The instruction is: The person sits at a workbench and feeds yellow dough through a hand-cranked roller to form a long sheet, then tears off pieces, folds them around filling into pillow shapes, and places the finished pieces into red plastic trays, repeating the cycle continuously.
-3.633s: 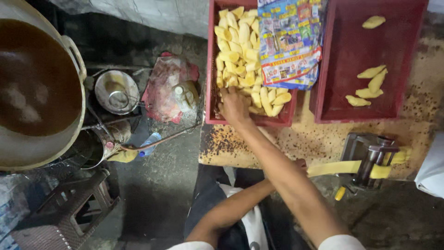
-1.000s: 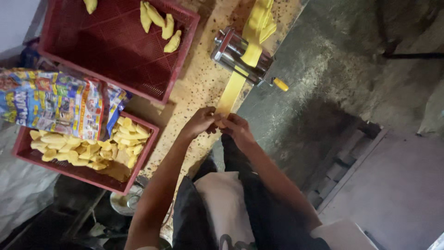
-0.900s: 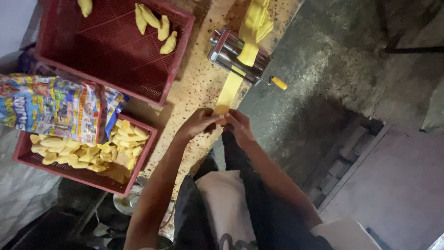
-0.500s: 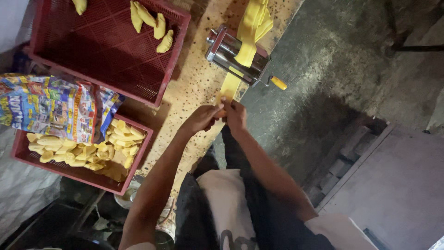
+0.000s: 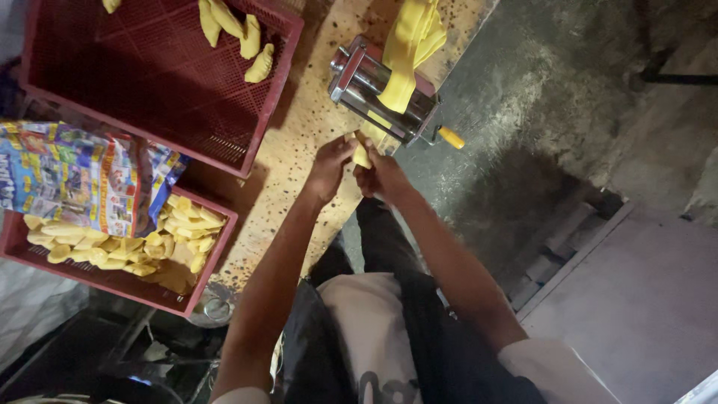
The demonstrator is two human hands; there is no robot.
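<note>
My left hand [image 5: 329, 167] and my right hand [image 5: 381, 173] meet over a wooden board [image 5: 299, 142], both pinching a small folded piece of yellow dough [image 5: 361, 155]. Just beyond them stands a metal hand-cranked dough roller [image 5: 378, 97] with a yellow-tipped crank handle [image 5: 450, 138]. A yellow dough sheet [image 5: 407, 46] lies draped over the top of the roller. The piece in my hands sits right at the roller's near side.
A red plastic crate [image 5: 142, 67] at upper left holds several folded dough pieces [image 5: 238, 31]. A second red crate [image 5: 217, 254] at left is heaped with several more pieces [image 5: 161, 243], with a colourful printed sheet [image 5: 82, 176] over it. Grey concrete floor [image 5: 568, 112] lies to the right.
The long dough strip that hung from the roller a second ago is now gathered into a small folded piece between both hands, which have moved up closer to the roller.
</note>
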